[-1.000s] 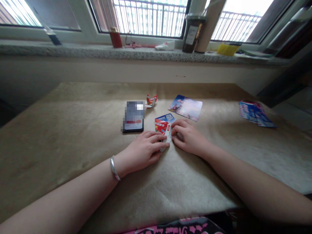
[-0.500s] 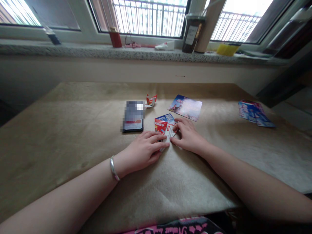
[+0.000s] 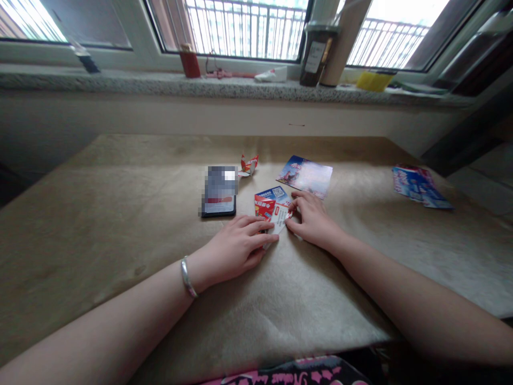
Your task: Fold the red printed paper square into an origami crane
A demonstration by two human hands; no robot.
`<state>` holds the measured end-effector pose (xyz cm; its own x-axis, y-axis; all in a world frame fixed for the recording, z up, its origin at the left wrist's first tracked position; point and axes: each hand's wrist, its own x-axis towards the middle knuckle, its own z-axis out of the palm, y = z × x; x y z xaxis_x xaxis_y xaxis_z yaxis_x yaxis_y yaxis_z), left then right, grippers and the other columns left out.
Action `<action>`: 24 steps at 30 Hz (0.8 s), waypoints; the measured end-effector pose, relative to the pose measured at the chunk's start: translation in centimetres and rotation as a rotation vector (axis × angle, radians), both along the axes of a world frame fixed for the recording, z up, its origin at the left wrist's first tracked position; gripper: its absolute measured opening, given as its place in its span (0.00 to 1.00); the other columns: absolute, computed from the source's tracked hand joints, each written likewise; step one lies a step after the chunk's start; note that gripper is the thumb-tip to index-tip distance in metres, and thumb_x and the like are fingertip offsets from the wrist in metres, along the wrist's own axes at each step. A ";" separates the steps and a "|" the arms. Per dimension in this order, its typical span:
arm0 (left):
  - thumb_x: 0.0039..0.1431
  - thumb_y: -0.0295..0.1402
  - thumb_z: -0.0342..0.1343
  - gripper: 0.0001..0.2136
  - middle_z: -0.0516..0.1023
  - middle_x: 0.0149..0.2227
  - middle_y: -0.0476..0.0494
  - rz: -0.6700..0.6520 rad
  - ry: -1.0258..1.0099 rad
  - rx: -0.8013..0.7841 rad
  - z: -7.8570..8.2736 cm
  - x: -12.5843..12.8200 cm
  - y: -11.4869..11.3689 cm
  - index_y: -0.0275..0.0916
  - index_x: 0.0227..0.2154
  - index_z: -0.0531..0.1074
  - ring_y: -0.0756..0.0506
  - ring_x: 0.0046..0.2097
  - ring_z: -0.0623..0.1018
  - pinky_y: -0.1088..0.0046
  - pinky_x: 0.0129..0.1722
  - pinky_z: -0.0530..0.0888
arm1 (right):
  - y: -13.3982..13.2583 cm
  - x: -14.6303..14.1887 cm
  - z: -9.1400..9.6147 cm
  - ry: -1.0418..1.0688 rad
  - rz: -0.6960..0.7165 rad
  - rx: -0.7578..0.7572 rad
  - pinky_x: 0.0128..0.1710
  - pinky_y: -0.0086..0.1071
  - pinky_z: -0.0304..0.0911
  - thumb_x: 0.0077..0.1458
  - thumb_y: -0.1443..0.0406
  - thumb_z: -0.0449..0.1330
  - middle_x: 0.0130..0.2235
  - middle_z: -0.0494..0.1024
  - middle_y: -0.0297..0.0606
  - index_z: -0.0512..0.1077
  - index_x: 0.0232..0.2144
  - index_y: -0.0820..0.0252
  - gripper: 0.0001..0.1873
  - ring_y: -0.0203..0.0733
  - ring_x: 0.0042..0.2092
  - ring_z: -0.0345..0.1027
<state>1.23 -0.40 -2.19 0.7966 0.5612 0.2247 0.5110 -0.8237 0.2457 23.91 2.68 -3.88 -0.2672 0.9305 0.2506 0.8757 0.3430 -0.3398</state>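
A printed paper sheet point(image 3: 279, 216), partly folded into red, white and blue faces with a QR code, lies between my hands on the table. My left hand point(image 3: 240, 240) rests flat with its fingers stretched over the paper's lower left edge. At the right side of the sheet, my right hand point(image 3: 310, 218) has its thumb and fingers bent and pinched on the edge. The fingertips hide part of that edge. Just beyond lies a flat blue-and-pink leaflet point(image 3: 302, 176). A small red folded paper piece point(image 3: 250, 164) stands farther back.
A phone point(image 3: 218, 192), blurred on its screen, lies left of the paper. Several blue leaflets point(image 3: 420, 187) overlap at the right of the table point(image 3: 140, 224). On the windowsill point(image 3: 140, 81) stand a red container point(image 3: 189, 62), a dark lidded jar point(image 3: 315, 56) and a yellow item point(image 3: 374, 81).
My right hand has shifted slightly right along the paper's edge, its fingertips closer together, uncovering more of the white face. My left hand stays in place.
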 end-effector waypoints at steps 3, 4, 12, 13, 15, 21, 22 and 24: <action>0.60 0.32 0.47 0.16 0.67 0.55 0.48 0.000 0.005 -0.003 -0.1 0.0 0.1 0.47 0.50 0.68 0.42 0.55 0.64 0.58 0.55 0.64 | 0.1 0.1 0.0 0.004 -0.010 0.000 0.56 0.48 0.51 0.46 0.61 0.56 0.52 0.67 0.47 0.66 0.31 0.59 0.09 0.53 0.56 0.56; 0.60 0.32 0.47 0.16 0.67 0.55 0.48 0.000 0.007 -0.004 -0.1 0.0 0.1 0.47 0.50 0.68 0.42 0.55 0.64 0.58 0.55 0.64 | 0.2 0.1 -0.1 0.008 -0.016 0.005 0.56 0.47 0.52 0.46 0.61 0.56 0.51 0.67 0.48 0.66 0.31 0.59 0.09 0.53 0.55 0.57; 0.60 0.32 0.47 0.16 0.67 0.55 0.47 0.006 0.022 -0.008 0.1 0.1 -0.1 0.47 0.50 0.68 0.43 0.55 0.65 0.58 0.55 0.64 | 0.5 0.2 -0.4 0.026 -0.045 0.038 0.52 0.45 0.55 0.45 0.63 0.55 0.47 0.69 0.48 0.63 0.32 0.59 0.09 0.52 0.51 0.60; 0.60 0.32 0.48 0.16 0.67 0.55 0.47 0.006 0.021 -0.007 0.1 0.0 -0.1 0.47 0.50 0.68 0.42 0.55 0.65 0.58 0.55 0.64 | 0.6 0.3 -0.5 0.031 -0.051 0.046 0.51 0.45 0.55 0.45 0.63 0.55 0.46 0.69 0.48 0.62 0.32 0.58 0.09 0.52 0.50 0.60; 0.60 0.31 0.48 0.16 0.67 0.55 0.47 0.005 0.018 -0.008 0.0 0.0 0.0 0.47 0.50 0.68 0.42 0.56 0.65 0.58 0.55 0.64 | 0.7 0.4 -0.6 0.041 -0.066 0.061 0.50 0.44 0.56 0.45 0.64 0.55 0.45 0.68 0.47 0.62 0.32 0.58 0.09 0.52 0.50 0.59; 0.60 0.31 0.48 0.16 0.68 0.55 0.46 -0.003 -0.001 -0.018 -0.2 0.0 0.0 0.47 0.50 0.68 0.42 0.56 0.65 0.57 0.55 0.63 | 0.8 0.5 -0.7 0.037 -0.108 0.045 0.49 0.44 0.56 0.45 0.63 0.55 0.43 0.68 0.45 0.61 0.32 0.57 0.09 0.52 0.48 0.59; 0.60 0.31 0.48 0.16 0.68 0.55 0.46 -0.002 -0.004 -0.016 -0.1 0.0 0.0 0.47 0.50 0.68 0.42 0.56 0.64 0.57 0.55 0.63 | 0.8 0.5 -0.7 0.038 -0.110 0.046 0.48 0.44 0.56 0.45 0.63 0.55 0.43 0.68 0.45 0.61 0.32 0.57 0.09 0.52 0.48 0.59; 0.60 0.31 0.48 0.16 0.68 0.55 0.46 -0.002 -0.004 -0.013 -0.1 0.0 0.0 0.47 0.50 0.68 0.42 0.56 0.64 0.58 0.55 0.63 | 0.8 0.5 -0.5 0.037 -0.118 0.047 0.48 0.44 0.56 0.45 0.64 0.54 0.42 0.69 0.45 0.61 0.32 0.57 0.09 0.52 0.47 0.59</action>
<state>1.24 -0.39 -2.27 0.7971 0.5621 0.2208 0.5080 -0.8218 0.2580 24.37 3.46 -4.37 -0.1465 0.9419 0.3021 0.8979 0.2548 -0.3589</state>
